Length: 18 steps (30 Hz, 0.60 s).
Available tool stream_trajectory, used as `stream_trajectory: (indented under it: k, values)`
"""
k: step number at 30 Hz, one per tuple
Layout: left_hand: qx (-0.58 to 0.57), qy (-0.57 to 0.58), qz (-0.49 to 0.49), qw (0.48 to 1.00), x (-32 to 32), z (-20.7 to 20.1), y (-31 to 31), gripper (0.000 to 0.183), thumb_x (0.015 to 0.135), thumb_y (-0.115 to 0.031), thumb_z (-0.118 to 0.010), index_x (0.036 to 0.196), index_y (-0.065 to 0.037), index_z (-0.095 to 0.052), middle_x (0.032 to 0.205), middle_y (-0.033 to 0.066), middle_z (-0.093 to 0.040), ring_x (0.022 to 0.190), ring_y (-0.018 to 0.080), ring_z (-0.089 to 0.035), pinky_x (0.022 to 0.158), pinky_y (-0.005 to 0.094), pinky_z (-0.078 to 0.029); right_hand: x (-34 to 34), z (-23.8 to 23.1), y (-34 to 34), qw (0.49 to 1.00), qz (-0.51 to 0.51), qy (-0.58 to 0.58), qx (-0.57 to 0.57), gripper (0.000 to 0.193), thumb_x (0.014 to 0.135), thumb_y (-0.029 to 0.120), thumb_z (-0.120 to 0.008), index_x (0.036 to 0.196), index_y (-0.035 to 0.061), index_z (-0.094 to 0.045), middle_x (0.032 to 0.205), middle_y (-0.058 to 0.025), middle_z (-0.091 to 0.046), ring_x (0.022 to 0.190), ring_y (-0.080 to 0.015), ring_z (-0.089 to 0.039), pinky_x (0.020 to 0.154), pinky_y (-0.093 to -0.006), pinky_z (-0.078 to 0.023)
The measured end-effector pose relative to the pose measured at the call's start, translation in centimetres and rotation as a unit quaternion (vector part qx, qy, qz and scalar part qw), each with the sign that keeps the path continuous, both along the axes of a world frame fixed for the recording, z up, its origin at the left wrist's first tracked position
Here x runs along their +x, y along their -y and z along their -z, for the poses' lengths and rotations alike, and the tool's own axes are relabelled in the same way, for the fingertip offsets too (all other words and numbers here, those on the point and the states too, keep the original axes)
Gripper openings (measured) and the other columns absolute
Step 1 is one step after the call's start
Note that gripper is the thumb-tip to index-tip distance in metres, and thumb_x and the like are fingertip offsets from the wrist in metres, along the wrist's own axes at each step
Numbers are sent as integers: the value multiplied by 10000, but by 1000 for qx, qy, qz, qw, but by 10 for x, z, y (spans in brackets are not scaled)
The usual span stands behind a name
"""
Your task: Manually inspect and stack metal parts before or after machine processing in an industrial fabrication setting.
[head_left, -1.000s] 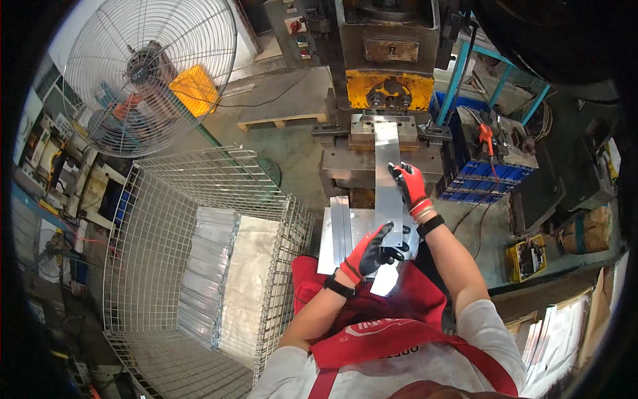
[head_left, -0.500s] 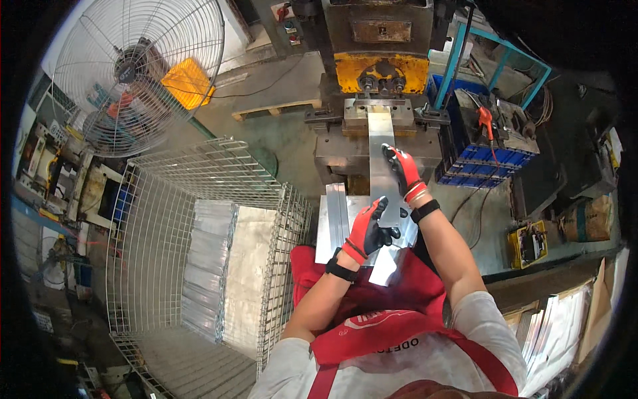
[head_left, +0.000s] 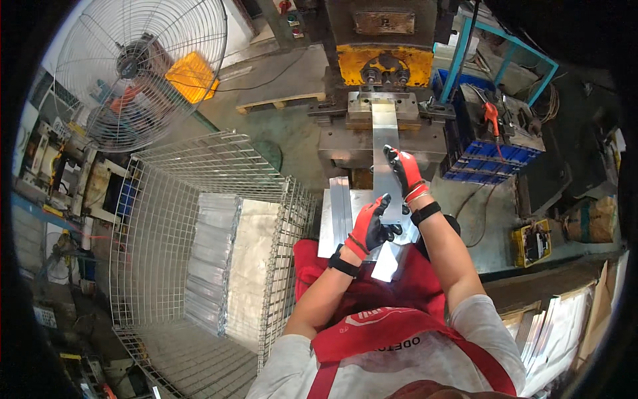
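A long, flat metal strip (head_left: 385,141) runs away from me, its far end on the die block (head_left: 407,114) of a press. My right hand (head_left: 406,174), in a red glove with black palm and fingers, grips the strip's right edge, thumb on top. Closer to my body, my left hand (head_left: 372,229), gloved alike, holds the strip's left side near its near end. Its fingers are partly hidden. Beneath lie more shiny metal sheets (head_left: 327,229) and a ridged metal piece (head_left: 341,206), left of the strip, above my red apron (head_left: 372,326).
On the left stands a wire cage (head_left: 282,266) holding stacked metal profiles (head_left: 211,266). Behind it is a large fan (head_left: 133,63). The yellow-fronted press (head_left: 352,66) rises ahead. Blue crates (head_left: 478,166) with an orange-handled tool (head_left: 490,116) stand at right, near a yellow bin (head_left: 531,244).
The view has shifted slightly, moving the scene a little to the right. Both hands keep nearly the same places on the strip, and its far end stays at the die.
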<state>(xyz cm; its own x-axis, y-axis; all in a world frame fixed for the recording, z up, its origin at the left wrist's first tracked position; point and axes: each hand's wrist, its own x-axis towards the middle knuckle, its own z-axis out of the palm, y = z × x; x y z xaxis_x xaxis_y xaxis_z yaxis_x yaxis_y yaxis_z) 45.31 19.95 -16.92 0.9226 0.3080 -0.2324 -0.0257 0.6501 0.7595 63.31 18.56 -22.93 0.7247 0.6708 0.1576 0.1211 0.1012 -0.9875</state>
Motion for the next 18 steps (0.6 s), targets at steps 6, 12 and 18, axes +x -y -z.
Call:
stream_trajectory:
  k: [6, 12, 18]
  values:
    - [-148, -25, 28, 988, -3, -8, -5, 212, 826, -196, -493, 979, -50, -478, 792, 79, -541, 511, 200, -576, 384, 238, -448, 1, 3, -3, 994, -11, -106, 21, 289, 835, 194, -457, 1005, -21, -548, 948, -77, -593, 863, -140, -557, 770, -246, -415]
    - [256, 83, -53, 962, -6, 10, 3, 264, 823, -262, -497, 1000, -69, -466, 780, 70, -543, 520, 214, -583, 376, 251, -454, -11, -5, 1, 993, -7, -96, 64, 283, 824, 182, -482, 1010, -21, -550, 948, -68, -590, 863, -135, -553, 769, -240, -413]
    - [-113, -23, 79, 990, -1, -4, -8, 317, 847, -326, -447, 996, -48, -470, 821, 84, -576, 547, 196, -589, 423, 256, -470, 8, 13, -1, 985, -13, -154, 70, 277, 828, 183, -480, 999, -20, -559, 928, -46, -589, 840, -138, -554, 756, -250, -419]
